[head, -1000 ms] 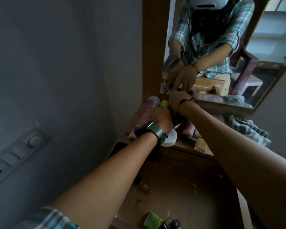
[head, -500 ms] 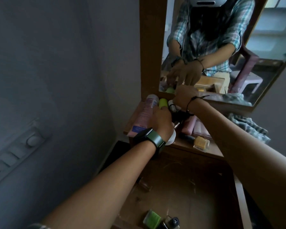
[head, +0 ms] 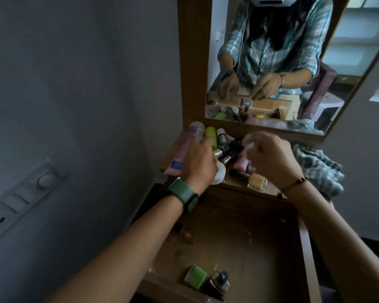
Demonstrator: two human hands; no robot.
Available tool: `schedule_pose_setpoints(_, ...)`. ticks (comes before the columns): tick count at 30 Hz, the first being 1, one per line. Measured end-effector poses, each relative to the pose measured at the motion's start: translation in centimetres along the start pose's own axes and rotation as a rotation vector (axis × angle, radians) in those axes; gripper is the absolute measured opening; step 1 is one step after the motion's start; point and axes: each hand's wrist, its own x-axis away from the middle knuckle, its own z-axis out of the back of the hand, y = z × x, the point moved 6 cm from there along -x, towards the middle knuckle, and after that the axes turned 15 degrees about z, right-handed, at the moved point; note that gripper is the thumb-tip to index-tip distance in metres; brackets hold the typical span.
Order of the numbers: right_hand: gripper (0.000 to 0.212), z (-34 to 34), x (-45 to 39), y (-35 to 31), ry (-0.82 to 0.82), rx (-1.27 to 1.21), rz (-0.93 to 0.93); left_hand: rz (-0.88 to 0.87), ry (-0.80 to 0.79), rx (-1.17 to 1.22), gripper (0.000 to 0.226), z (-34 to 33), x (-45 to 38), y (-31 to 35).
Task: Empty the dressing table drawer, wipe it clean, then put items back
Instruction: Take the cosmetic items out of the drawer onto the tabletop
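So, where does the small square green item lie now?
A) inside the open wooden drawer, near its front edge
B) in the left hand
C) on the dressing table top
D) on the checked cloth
A: the small square green item lies inside the open wooden drawer, near its front edge.

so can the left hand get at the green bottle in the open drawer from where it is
Probably yes. The left hand is over the tabletop clutter, and the green bottle lies uncovered near the drawer front, nothing above it; the arm only needs pulling back.
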Motion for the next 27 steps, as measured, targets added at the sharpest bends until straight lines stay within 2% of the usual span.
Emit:
schedule_pose_setpoints(1, 0.020, -0.5, 1.8, -0.4, -0.076, -0.033, 0.028, -0.044, 0.004, 0.044, 0.034, 0.7, 1.0, -0.5)
schedule_pose_setpoints(3, 0.014, -2.7, 5.9, -1.0, -0.332, -0.187, 0.024, -0.122, -0.067, 0.097, 0.026, 1.2, 3.4, -2.2)
schedule_pose_setpoints(6, 0.021, -6.2, 11.5, -1.4, -0.721, -0.305, -0.011, -0.122, -0.409, -0.058, 0.030, -1.3, 6.9, -6.3)
schedule_pose_setpoints(8, 0.035, -8.2, 14.2, -1.3, -0.878, -0.303, -0.004, -0.093, -0.657, -0.273, 0.045, -3.6, 8.6, -9.4)
schedule_pose_setpoints(9, 0.041, -8.9, 15.2, -1.3, -0.925, -0.264, 0.027, -0.081, -0.730, -0.365, 0.052, -4.5, 9.1, -10.5)
schedule_pose_setpoints(12, 0.047, -10.5, 16.8, -1.4, -0.967, -0.129, 0.128, -0.095, -0.745, -0.547, 0.062, -6.1, 9.5, -11.9)
schedule_pose_setpoints(17, 0.032, -12.0, 17.8, -1.9, -0.905, -0.069, 0.186, -0.129, -0.728, -0.730, 0.060, -8.1, 10.1, -11.4)
schedule_pose_setpoints(20, 0.027, -12.3, 18.0, -1.5, -0.841, -0.103, 0.135, -0.123, -0.716, -0.731, 0.049, -8.3, 10.4, -10.9)
schedule_pose_setpoints(23, 0.024, -12.3, 18.1, -0.9, -0.800, -0.163, 0.078, -0.058, -0.789, -0.676, 0.039, -8.2, 10.8, -11.0)
schedule_pose_setpoints(27, 0.025, -12.5, 18.3, -0.8, -0.793, -0.197, 0.035, 0.086, -0.947, -0.528, 0.044, -7.9, 11.6, -10.9)
